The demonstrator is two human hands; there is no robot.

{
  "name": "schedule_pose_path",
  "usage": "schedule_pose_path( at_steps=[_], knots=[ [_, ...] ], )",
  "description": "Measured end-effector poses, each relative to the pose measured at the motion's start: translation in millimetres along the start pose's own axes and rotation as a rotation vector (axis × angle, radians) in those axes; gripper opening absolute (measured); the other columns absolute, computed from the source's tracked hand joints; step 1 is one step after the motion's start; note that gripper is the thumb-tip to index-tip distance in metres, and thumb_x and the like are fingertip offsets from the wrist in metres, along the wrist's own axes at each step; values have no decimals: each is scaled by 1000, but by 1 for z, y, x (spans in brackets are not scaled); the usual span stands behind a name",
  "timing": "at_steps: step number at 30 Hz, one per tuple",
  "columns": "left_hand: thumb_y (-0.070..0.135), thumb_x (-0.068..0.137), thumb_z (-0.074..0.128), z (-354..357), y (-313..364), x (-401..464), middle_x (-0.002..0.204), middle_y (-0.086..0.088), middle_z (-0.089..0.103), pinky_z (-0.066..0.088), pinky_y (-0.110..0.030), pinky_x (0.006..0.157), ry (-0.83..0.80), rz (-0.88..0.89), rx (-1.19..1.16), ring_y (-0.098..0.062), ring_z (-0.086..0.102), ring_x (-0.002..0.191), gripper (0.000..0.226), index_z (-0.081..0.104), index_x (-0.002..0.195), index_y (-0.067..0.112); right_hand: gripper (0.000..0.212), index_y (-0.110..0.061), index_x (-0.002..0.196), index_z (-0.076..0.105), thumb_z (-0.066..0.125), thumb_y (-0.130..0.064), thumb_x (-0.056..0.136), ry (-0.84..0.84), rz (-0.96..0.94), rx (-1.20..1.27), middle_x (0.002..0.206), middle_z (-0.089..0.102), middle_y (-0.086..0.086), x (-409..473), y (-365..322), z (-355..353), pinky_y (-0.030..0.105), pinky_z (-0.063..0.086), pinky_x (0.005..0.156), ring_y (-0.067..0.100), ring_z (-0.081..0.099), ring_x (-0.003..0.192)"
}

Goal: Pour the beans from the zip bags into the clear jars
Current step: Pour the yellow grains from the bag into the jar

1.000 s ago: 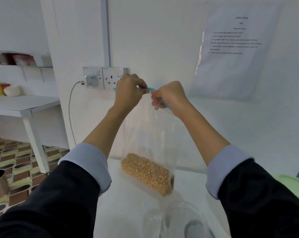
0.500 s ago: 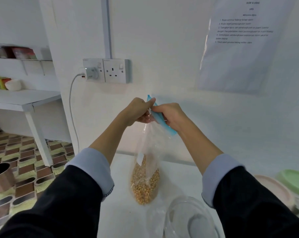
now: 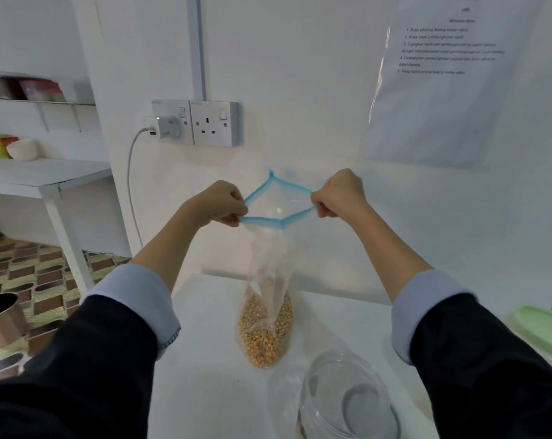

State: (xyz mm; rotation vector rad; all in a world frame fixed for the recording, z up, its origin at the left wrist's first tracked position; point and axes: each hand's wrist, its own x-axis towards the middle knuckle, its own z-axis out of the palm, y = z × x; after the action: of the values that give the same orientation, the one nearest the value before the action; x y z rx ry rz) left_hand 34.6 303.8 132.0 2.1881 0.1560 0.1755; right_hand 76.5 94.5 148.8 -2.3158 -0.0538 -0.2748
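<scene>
Both arms reaching fwd & up over the white table (image 3: 211, 391), sleeves pushed back. Left hand (image 3: 219, 202) is pinching the left side of the zip bag (image 3: 270, 274) at its blue zip rim (image 3: 276, 198), fingers curled tight on it; right hand (image 3: 339, 193) is doing the same on the right side. Rim is being held spread into an open diamond. Bag is hanging upright above the table, w/ beans (image 3: 265, 331) sitting at its bottom.

Count: 1 bag, 1 clear jar (image 3: 347, 403) near the front edge, 1 green lid (image 3: 543, 331) at right.

Vs 0.5 s ago: hands are now well apart, mouth was pinched closed then
</scene>
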Motion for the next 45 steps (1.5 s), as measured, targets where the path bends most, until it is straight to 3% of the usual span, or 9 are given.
schedule_pose_path(
  at_steps=[5, 13, 16, 19, 25, 30, 33, 40, 45],
  knots=[
    [11, 83, 65, -25, -32, -5, 79, -10, 56, 44, -24, 50, 176, -48, 257, -17, 50, 62, 10, 58, 85, 3, 11, -9, 77, 67, 68, -20, 74, 9, -3, -183, 63, 70, 2, 4, 21, -19, 28, 56, 71, 15, 69, 58],
    [3, 81, 62, -24, -3, -9, 60, -9, 60, 42, -13, 36, 220, 58, 79, -11, 55, 40, 12, 61, 70, 3, 24, -21, 68, 57, 61, 0, 77, -55, -371, -151, 87, 64, 2, 5, -7, -12, 33, 51, 80, 22, 60, 89],
    [4, 80, 63, -15, 14, -7, 58, -9, 59, 43, -15, 38, 276, 118, 93, -10, 52, 37, 15, 59, 65, 6, 16, -16, 89, 65, 54, -28, 92, -117, -475, -238, 100, 65, 3, 0, -36, 3, 35, 48, 85, 23, 59, 96],
    [7, 80, 63, -5, 24, -8, 60, -8, 58, 46, -18, 45, 290, 150, 121, -15, 52, 44, 12, 60, 69, 4, 69, -9, 98, 65, 21, -61, 97, -181, -343, -392, 96, 60, 5, -3, -63, 17, 33, 38, 79, 22, 53, 87],
    [4, 79, 61, 9, 26, -17, 56, -8, 57, 44, -15, 39, 248, 242, 55, -13, 51, 40, 13, 59, 66, 5, 80, -16, 141, 43, 4, -67, 93, -327, -100, -487, 90, 68, 7, 4, -81, 39, 42, 40, 89, 28, 58, 98],
    [3, 84, 57, 23, 19, -28, 55, -5, 57, 45, -17, 43, 114, 365, 24, -7, 51, 37, 18, 60, 67, 8, 26, -4, 88, 60, 50, -27, 92, -380, -80, -425, 82, 67, 8, 4, -81, 45, 36, 52, 76, 21, 59, 70],
    [24, 96, 51, 33, 11, -36, 58, -6, 59, 45, -19, 45, 35, 418, -46, -11, 54, 45, 32, 62, 70, 10, 22, -8, 65, 51, 55, -5, 87, -250, -123, -433, 67, 58, 7, 2, -83, 41, 27, 42, 51, 18, 55, 54],
    [30, 99, 45, 43, -87, -1, 77, -8, 61, 44, -26, 55, 315, -53, -440, -21, 54, 66, 31, 59, 83, 8, 16, -11, 68, 50, 51, -7, 83, -37, -199, -175, 32, 51, -5, 7, -84, 23, 21, 35, 46, 16, 55, 51],
    [48, 98, 37, 72, -146, -4, 116, -12, 55, 45, -39, 87, 102, -332, -619, -27, 54, 103, 50, 50, 117, 3, 12, -9, 68, 55, 62, -6, 77, -53, -212, 100, 64, 69, 9, 8, -110, 19, 29, 45, 57, 23, 57, 51]
  ],
)
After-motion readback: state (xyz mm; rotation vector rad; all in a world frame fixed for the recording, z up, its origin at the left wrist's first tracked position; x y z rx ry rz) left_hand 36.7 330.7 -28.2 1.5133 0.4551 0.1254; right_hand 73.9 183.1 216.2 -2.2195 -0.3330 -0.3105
